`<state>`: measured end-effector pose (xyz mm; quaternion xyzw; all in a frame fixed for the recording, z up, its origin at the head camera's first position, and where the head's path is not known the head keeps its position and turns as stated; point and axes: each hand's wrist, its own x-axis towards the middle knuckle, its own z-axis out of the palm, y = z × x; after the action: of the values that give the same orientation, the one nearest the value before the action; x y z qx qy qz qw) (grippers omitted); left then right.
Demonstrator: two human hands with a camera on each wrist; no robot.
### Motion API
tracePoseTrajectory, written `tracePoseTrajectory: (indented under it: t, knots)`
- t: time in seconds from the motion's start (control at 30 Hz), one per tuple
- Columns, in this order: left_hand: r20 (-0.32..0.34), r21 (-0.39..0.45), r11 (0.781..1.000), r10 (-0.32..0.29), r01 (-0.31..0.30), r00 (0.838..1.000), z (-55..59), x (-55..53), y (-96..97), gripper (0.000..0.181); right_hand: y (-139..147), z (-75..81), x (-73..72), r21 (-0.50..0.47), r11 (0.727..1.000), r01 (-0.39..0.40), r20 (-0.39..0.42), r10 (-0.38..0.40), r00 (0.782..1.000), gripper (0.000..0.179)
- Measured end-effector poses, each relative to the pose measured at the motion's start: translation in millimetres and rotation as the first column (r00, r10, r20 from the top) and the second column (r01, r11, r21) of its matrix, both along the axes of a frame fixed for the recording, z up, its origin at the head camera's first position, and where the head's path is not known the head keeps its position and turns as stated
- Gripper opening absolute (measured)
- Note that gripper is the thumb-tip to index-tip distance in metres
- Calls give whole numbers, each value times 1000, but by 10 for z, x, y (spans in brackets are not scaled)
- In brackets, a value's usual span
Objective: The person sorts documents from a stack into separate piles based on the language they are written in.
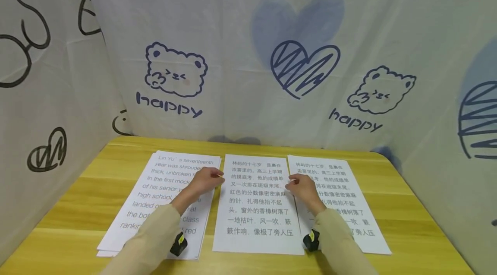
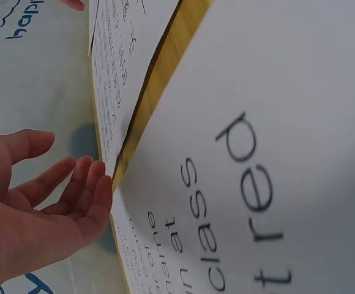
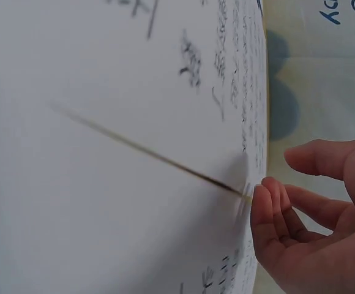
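Note:
Three lots of printed paper lie side by side on the table. A sheet of Chinese text (image 1: 254, 203) is in the middle, between an English-text stack (image 1: 136, 193) on the left and more Chinese-text paper (image 1: 366, 234) on the right. My left hand (image 1: 206, 181) hovers by the gap left of the middle sheet. In the left wrist view its thumb (image 2: 33, 144) stands apart from loosely bent fingers, with nothing between. At the middle sheet's right edge is my right hand (image 1: 304, 188). The right wrist view shows its fingertips (image 3: 263, 208) close over the paper, thumb apart, holding nothing.
The yellow wood-grain table (image 1: 404, 206) ends at a pale curtain (image 1: 240, 72) printed with hearts and bears, which also hangs at both sides. Small black devices sit at the left wrist (image 1: 179, 244) and right wrist (image 1: 311, 240).

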<state>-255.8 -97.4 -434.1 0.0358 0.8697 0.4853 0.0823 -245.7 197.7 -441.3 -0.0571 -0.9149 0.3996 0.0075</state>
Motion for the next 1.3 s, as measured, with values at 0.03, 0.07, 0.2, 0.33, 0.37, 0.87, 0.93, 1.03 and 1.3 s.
tracePoseTrajectory:
  t: [0.03,0.07,0.2,0.33,0.37,0.87,0.93,1.03,1.3]
  knots:
    - [9,6,1000,3,-3,1000,-11,-5,21,34,16,-12,2,-4,1000,5,7,-5,1000,38]
    - [17,11,1000,7,-7,1000,-20,-9,40,34,28,-18,6,-10,1000,13,18,-13,1000,38]
    - [35,48,998,31,-33,999,-55,-23,89,33,68,-56,4,-14,1000,27,39,-27,999,37]
    - [50,63,996,62,-65,997,-83,-47,93,31,86,-83,-11,9,1000,28,55,-28,998,40]
    - [52,63,996,65,-68,997,-85,-52,87,31,88,-87,-16,15,999,29,59,-30,998,41]
    - [5,-80,996,42,-42,999,-187,-52,93,34,61,-142,-14,55,999,-2,68,-1,998,51]
    - [6,-98,994,40,-39,999,-177,-50,112,27,51,-148,-18,42,999,0,67,-3,998,52]
    - [-25,-110,994,26,-29,999,-168,-41,129,19,25,-138,-19,18,1000,8,63,-9,998,52]
    - [-77,-138,990,29,-40,997,-224,-35,174,22,31,-122,-19,-118,992,45,120,-31,992,54]
